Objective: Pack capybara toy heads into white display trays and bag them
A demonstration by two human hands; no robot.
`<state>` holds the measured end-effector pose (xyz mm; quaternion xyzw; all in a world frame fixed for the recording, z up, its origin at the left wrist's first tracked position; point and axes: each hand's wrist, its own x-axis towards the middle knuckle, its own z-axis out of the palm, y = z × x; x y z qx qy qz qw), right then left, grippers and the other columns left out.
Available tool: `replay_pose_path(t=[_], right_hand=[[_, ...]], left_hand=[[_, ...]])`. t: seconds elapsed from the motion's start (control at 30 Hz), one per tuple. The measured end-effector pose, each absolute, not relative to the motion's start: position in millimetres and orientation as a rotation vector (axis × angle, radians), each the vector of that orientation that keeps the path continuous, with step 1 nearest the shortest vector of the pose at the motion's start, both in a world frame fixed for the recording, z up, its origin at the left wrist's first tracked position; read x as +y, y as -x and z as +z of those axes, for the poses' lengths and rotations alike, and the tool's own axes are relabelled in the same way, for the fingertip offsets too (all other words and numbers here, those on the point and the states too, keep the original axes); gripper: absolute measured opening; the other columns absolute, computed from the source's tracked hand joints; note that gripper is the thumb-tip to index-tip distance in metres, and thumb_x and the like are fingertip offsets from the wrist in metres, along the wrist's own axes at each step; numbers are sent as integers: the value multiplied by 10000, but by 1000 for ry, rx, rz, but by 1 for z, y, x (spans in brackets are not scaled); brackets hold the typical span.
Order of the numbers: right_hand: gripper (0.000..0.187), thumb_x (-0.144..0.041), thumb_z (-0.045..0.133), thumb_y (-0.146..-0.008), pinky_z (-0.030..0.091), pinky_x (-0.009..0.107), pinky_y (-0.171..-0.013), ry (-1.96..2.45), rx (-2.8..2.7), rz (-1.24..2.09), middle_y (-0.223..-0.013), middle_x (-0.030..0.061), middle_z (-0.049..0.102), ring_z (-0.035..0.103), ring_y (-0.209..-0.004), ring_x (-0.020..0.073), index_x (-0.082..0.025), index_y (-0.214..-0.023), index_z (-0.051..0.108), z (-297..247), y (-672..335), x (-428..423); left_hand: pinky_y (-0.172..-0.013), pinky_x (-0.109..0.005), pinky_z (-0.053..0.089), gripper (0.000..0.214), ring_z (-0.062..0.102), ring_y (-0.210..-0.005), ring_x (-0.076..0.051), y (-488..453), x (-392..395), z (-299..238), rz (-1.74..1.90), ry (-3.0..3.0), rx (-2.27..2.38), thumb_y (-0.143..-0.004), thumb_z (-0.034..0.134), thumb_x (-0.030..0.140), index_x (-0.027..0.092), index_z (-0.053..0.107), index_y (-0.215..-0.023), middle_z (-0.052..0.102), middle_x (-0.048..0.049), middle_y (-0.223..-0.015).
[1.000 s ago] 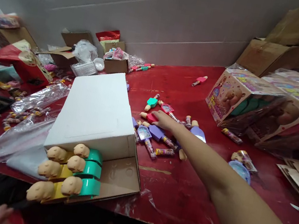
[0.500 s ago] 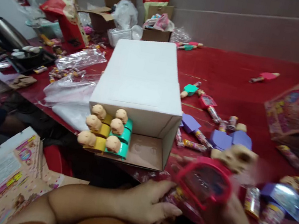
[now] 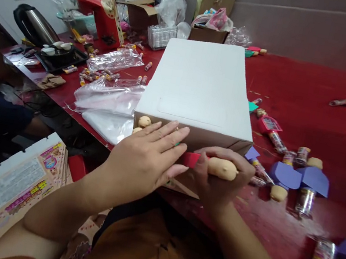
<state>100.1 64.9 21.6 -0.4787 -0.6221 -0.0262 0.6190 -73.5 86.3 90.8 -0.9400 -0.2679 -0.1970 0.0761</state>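
Item in hand: a candy toy with a tan molded head and a red end, lying roughly level in the right hand, at the open front of a white carton, just below its top edge. Right fingers curl closed around the toy. The left hand rests on the carton's front edge, its fingers spread wide and flat. Tan toy heads show at the carton opening, partly hidden by the left hand. The carton sits on a red table. Clear plastic bags lie beside it on the left; loose toys with purple tops and candy tubes lie to the right. Printed cardboard sheets sit at lower left, off the table.
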Motion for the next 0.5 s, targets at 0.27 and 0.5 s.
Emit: replay_pose_path(t=[0.27, 0.5], right_hand=[[146, -185, 554, -819, 422, 254, -472, 1231, -1512, -179, -660, -15, 488, 488, -518, 116, -213, -822, 411, 15, -90, 83], [235, -291, 439, -922, 485, 267, -547, 1141, -1650, -267, -811, 66, 564, 554, -682, 163, -161, -1101, 361, 1, -90, 76]], left_hand=[[-991, -345, 445, 365, 504, -1212, -230, 70, 84, 83, -576, 2739, -802, -939, 390, 256, 55, 559, -1193, 547, -124, -1287], [-1000, -325, 377, 380, 528, -1181, -239, 74, 88, 80, -647, 2630, -747, -925, 408, 243, 37, 540, -1216, 543, -137, -1293]])
